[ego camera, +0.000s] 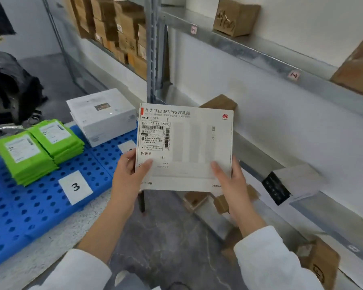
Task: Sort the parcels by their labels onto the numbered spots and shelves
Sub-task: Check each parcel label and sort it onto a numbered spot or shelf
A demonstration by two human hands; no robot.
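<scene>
1. Right now, a person in white sleeves (266,254) holds a flat white parcel (197,147) upright in front of them, printed face toward them, one hand at each lower corner.
2. Their left hand (128,174) grips the lower left edge, thumb lying on the face just below the shipping label (155,136). Their right hand (228,178) grips the lower right edge, thumb also on the front. The fingers behind the parcel are hidden.
3. The parcel hangs between its two possible destinations. The bench (57,245) lies to the left, nearer the left hand. The metal shelves (260,53) run along the right, nearer the right hand. The parcel is slightly wider than tall, its longer side running roughly level from left to right. This looks like the label-reading step, though the code is too small to read with certainty.
4. On the bench lies a blue perforated mat (29,208) with a card marked 3 (75,186). Two stacks of green parcels (25,155) sit beyond the card, and a white box (103,116) beyond those.
5. Small number tags (193,29) mark the shelf rail. Brown cartons (235,17) sit above it, and a black-and-white box (289,185) on a lower shelf. The floor (166,237) is mottled grey.
</scene>
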